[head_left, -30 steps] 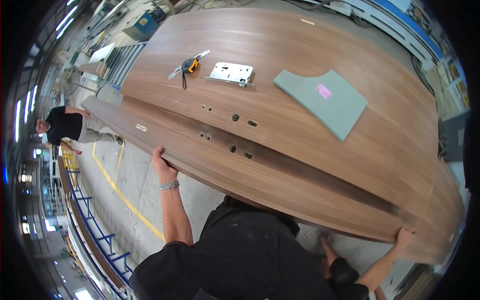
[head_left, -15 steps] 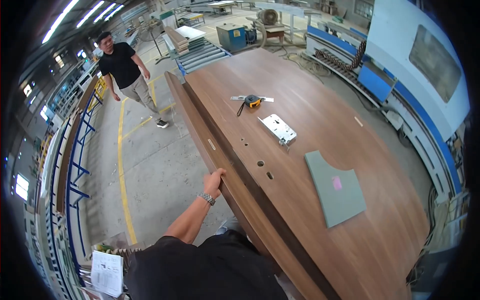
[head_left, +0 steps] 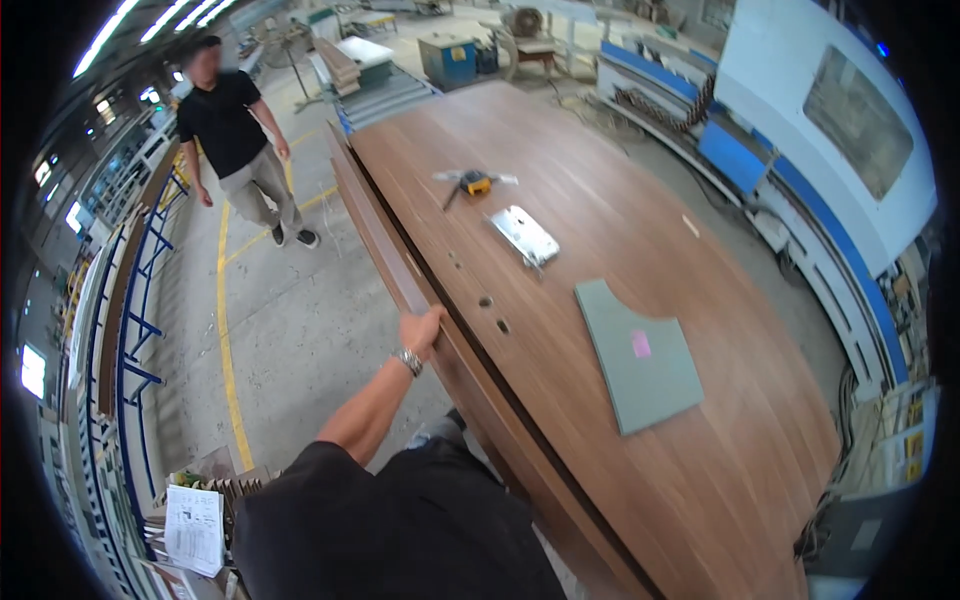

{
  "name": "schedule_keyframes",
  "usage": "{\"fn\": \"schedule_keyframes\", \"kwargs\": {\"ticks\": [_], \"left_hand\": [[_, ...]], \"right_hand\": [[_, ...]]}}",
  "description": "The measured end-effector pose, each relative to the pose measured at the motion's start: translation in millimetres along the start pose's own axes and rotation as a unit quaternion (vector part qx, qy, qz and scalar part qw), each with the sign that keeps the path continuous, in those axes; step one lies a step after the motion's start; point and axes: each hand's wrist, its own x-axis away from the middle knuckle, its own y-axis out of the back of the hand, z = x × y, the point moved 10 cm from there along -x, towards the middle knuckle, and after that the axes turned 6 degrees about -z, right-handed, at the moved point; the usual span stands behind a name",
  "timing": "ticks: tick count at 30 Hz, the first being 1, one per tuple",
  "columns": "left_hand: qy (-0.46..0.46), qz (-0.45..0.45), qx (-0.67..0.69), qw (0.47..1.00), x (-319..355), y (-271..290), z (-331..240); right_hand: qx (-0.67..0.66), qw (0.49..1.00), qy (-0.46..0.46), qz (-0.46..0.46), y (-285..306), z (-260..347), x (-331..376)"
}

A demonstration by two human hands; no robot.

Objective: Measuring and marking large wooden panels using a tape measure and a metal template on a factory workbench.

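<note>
The long brown wood-veneer door panel lies flat, its long axis running from the person's body at the lower edge away toward the far machines at the top, tilted a little to the left as it recedes. A second, narrower brown wooden panel lies along its left edge, parallel to it. The left hand, a metal watch at its wrist, is clenched over the left edge of this stack, fingers curled on top, roughly halfway along the door and just left of the drilled lock holes. The right hand does not show, so its grip cannot be told.

On the door, beyond the holes, rest a white rectangular metal lock case and, farther still, a yellow and black tape measure. Nearer than the lock case lies a grey-green flat sheet with a curved notch, bearing a small pink sticker.

Left of the door is a grey concrete floor with a yellow painted line, where another person in a black shirt stands near the door's far end. Right of the door run blue and white machines.
</note>
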Motion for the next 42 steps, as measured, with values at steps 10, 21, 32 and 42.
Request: {"fn": "schedule_keyframes", "kwargs": {"ticks": [10, 21, 32, 42], "left_hand": [[-0.090, -0.045, -0.276, 0.956, 16.6, -24.1, -51.3], [-0.083, -0.034, -0.341, 0.936, 24.8, -32.8, -56.8], [-0.076, -0.033, -0.371, 0.925, 25.3, -28.8, -58.9], [-0.072, -0.030, -0.369, 0.926, 25.4, -32.4, -56.6]], "right_hand": [[-0.062, 0.990, -0.076, -0.101, 141.4, -80.9, -28.9], [-0.201, 0.940, -0.178, -0.209, 213.5, -143.3, -1.0], [-0.206, 0.925, -0.312, -0.069, 191.3, -209.6, -11.3], [-0.188, 0.954, -0.232, -0.032, 187.4, -213.3, -28.3]]}}
